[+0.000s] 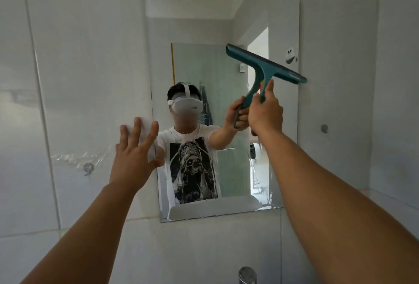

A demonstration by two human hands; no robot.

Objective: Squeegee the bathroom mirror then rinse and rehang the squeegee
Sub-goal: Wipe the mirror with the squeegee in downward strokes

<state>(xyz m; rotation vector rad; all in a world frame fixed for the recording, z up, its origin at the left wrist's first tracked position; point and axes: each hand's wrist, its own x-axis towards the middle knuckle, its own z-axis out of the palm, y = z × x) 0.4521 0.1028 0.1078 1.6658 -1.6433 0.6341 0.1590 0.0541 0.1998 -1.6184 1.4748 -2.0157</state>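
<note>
While the right hand (265,111) grips the teal squeegee (265,68) tilted against the mirror (199,23), left hand (133,154) splayed, empty, braced: level blade, even pressure advised

Bare forearms, sleeveless to the frame edge; both hands (133,159) ungloved.
</note>
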